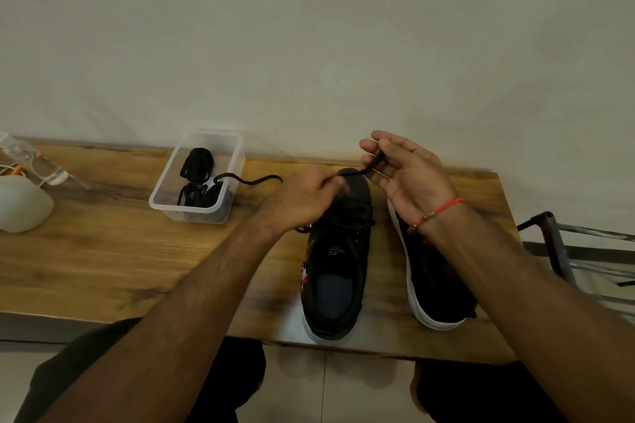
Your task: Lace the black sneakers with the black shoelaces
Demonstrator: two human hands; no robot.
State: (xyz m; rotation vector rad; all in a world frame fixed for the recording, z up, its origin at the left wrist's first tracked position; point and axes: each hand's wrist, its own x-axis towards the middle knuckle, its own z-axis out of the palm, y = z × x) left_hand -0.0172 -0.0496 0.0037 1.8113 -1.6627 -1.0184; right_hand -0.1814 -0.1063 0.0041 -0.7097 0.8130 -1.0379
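- Left hand [309, 197]: fingers curled, pinching a black shoelace [357, 172] above the toe of the left sneaker [338, 261].
- Right hand [403, 170]: palm turned toward the camera, thumb and fingers pinching the same shoelace just beside the left hand; a red thread bracelet [438, 211] circles its wrist.
- Left sneaker: black with a white sole, directly beneath the left hand, opening toward the person.
- Right sneaker [434, 288]: black with a white sole, partly hidden under the right forearm.
- Clear plastic container [197, 178]: left of the left hand, holding a bundle of black laces [197, 182]; one strand trails over its rim toward the left hand.
- Wooden table [120, 251]: supports both sneakers and the container.
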